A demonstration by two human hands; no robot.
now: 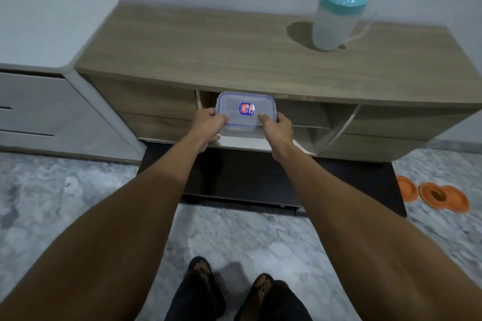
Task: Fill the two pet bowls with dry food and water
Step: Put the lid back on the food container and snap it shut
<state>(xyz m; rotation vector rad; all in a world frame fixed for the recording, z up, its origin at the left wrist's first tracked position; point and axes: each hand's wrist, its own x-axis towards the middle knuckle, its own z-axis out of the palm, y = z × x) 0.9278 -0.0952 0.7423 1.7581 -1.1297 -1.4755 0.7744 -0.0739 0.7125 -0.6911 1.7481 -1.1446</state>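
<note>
Both hands hold a clear plastic food container [245, 103] with a blue-rimmed lid and a red-blue label, in front of the open middle compartment of a wooden cabinet [234, 60]. My left hand [208, 125] grips its left side and my right hand [277, 126] grips its right side. What is inside the container cannot be made out. A translucent water jug [336, 21] with a teal lid stands on the cabinet top at the right. Two orange pet bowls [443, 197] lie on the floor at the far right, with a further orange piece [405, 187] next to them.
A white drawer unit [44, 60] stands to the left of the cabinet. A dark mat or panel [247, 180] lies under the cabinet front. My feet in dark sandals [229, 284] stand on grey marble floor [65, 203].
</note>
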